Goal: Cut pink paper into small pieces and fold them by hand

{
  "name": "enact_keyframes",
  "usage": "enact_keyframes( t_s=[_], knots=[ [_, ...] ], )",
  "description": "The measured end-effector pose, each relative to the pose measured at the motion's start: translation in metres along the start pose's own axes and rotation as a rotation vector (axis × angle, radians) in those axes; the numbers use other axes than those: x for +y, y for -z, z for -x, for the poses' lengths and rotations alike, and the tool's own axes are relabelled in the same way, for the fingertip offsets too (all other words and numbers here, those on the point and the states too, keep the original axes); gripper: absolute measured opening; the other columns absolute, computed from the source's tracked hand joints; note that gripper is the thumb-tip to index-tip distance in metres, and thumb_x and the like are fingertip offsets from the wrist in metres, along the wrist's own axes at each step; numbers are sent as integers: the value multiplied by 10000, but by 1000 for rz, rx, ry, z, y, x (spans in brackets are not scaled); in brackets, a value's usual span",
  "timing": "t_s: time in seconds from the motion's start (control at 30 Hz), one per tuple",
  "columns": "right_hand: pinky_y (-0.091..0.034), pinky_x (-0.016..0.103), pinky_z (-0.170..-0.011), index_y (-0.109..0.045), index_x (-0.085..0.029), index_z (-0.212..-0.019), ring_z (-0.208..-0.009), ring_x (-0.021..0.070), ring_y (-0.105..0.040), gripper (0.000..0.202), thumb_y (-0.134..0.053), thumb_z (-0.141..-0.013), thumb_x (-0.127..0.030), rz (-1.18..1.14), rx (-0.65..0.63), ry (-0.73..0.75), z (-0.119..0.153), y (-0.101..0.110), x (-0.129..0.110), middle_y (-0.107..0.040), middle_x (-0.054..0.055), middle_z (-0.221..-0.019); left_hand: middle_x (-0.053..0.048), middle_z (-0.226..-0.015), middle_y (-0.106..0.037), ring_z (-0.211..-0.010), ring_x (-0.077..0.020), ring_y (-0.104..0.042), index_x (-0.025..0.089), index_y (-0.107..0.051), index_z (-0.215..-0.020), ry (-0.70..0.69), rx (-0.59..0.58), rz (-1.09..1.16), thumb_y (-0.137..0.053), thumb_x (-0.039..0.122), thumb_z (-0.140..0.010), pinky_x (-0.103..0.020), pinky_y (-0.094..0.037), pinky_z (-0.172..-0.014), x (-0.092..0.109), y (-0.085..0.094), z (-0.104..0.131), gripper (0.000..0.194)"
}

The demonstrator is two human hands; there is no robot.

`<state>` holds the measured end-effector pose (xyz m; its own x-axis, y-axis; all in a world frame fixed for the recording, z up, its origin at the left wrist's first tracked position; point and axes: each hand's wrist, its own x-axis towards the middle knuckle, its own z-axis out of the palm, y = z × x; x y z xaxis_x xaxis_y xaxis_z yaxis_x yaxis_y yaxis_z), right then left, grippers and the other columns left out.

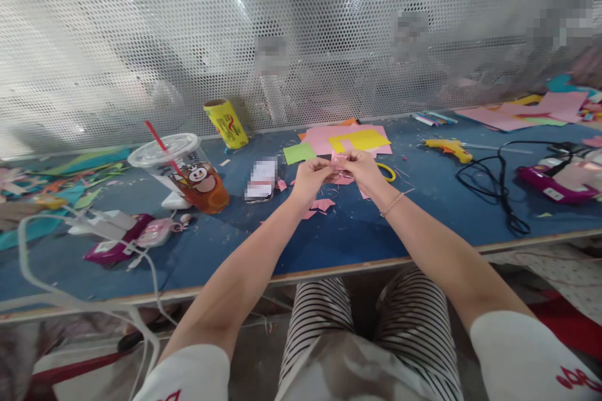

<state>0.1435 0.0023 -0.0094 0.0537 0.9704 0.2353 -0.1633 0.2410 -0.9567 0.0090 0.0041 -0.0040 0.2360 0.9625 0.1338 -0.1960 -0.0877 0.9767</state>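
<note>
Both of my hands meet over the blue table, pinching a small piece of pink paper between their fingertips. My left hand is closed on its left side, my right hand on its right. Fingers cover most of the paper, so its exact shape is hidden. Pink paper scraps lie below my hands. Just right of my right hand, a yellow ring-shaped handle shows, partly covered. Behind my hands are pink sheets, a yellow sheet and a green paper piece.
Left stand a lidded drink cup with a red straw, a phone, a yellow can and a purple power strip with white cables. Right lie a yellow glue gun, black cord and another purple strip. A perforated panel rises behind.
</note>
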Motion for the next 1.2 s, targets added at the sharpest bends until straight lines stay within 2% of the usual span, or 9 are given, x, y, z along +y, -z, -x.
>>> enact_keyframes(
  t_s=[0.3,0.5,0.7,0.8,0.9,0.97,1.03,1.1,1.2],
  knots=[
    [-395,240,-492,-632,-165,-724,-496,83,-450,449,-585,-690,-610,-116,113,3,-9,8,7,-509,-16,-561,-25,-573,-648,-524,-112,-622,116,-595,-688,-1,2,27,-684,164,-602,-266,-524,-605,2,-2,2,133],
    [-364,236,-513,-545,-169,-613,-514,82,-433,386,-658,-653,-536,230,-74,159,-6,12,0,-484,-38,-539,-27,-577,-644,-536,-114,-625,124,-597,-672,-2,6,49,-696,199,-605,-254,-518,-600,3,2,1,141],
    [-357,249,-493,-517,-177,-587,-482,92,-417,353,-633,-682,-497,279,-104,155,1,3,0,-469,-33,-516,-20,-549,-619,-484,-104,-587,128,-602,-642,-75,-55,-123,-722,432,-618,-233,-486,-522,4,3,2,328],
    [-434,280,-556,-555,-173,-671,-528,126,-499,412,-460,-792,-555,309,-50,109,-6,13,-1,-536,10,-592,-17,-560,-622,-476,-95,-578,128,-572,-615,-107,-55,-152,-736,436,-598,-218,-466,-503,4,5,0,350],
    [-464,340,-758,-618,-138,-857,-804,204,-605,471,-307,-878,-490,717,7,108,-16,38,0,-644,137,-869,-8,-551,-609,-488,-87,-576,129,-553,-610,-127,13,-103,-727,417,-619,-210,-464,-521,5,8,-3,337],
    [-417,408,-877,-629,-89,-911,-1003,300,-570,406,-462,-818,-448,1187,12,15,-21,56,5,-611,241,-1038,-3,-552,-601,-505,-81,-573,128,-568,-625,-136,61,-75,-712,401,-642,-209,-470,-550,4,10,-6,309],
    [-396,449,-904,-603,-25,-1032,-1082,373,-533,503,-565,-749,-439,1465,1,-144,-23,68,11,-533,323,-1156,0,-567,-598,-524,-78,-570,128,-589,-643,-134,89,-55,-706,389,-649,-214,-475,-578,4,11,-7,286],
    [-432,423,-846,-576,-14,-1106,-1036,371,-573,544,-574,-736,-412,1527,-22,-245,-23,73,16,-548,322,-1143,6,-592,-597,-551,-80,-573,133,-603,-666,-122,111,-21,-710,379,-640,-223,-480,-605,2,11,-9,270],
    [-460,357,-727,-640,-63,-1014,-910,330,-636,428,-567,-730,-375,1491,-133,-301,-23,72,18,-636,264,-1022,25,-608,-574,-593,-81,-569,146,-607,-679,-109,154,18,-712,361,-633,-221,-471,-630,-1,11,-10,244]
  ],
)
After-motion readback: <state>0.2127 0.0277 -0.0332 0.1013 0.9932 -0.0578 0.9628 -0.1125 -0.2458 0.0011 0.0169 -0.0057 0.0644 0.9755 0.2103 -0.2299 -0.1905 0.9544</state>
